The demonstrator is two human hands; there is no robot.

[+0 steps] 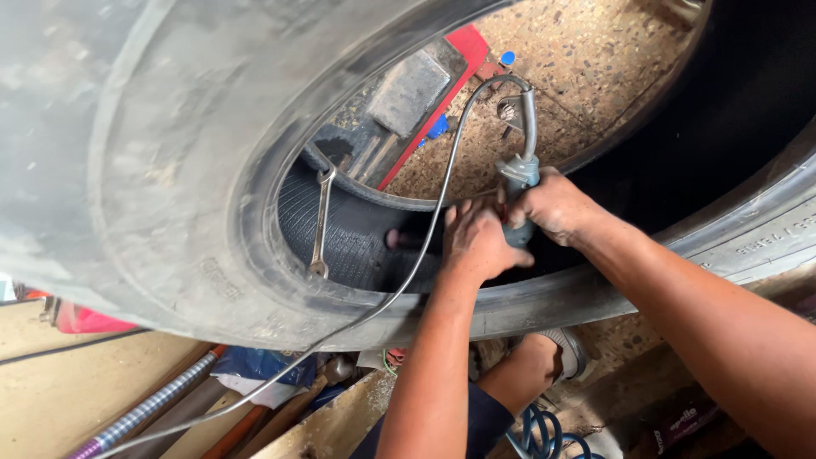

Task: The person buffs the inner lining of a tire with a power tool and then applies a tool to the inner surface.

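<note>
Tyre [153, 195], large and dusty grey, stands on edge and fills most of the view, its open centre showing speckled floor [586, 76] beyond. Inside the casing, at the lower part of the opening, both hands meet on a grey handheld air tool [520, 183]. The right hand [557, 208] is wrapped closed around the tool's body, fingers curled tight on it; the left hand [476, 242] presses beside it, fingers bent and closed against the lower end of the tool or the rubber just under it, though exactly what they pinch is hidden. A curved metal neck rises from the tool, and a thin grey hose [425, 246] loops from it down across the sidewall and out at the lower left. By the look of the grip, the step in hand is working the tool against the inner surface of the tyre at one spot; the next move seems to call for a steady hold with the right hand while the left guides the tip, keeping the hose from snagging on the bead. A spanner [321, 223] hangs against the ribbed inner lining just to the left, well apart from the hands. Further out, a red frame [442, 93] lies on the floor behind, and pipes [153, 404] and a coiled blue hose [544, 433] lie below, near the person's shoe [574, 348].
</note>
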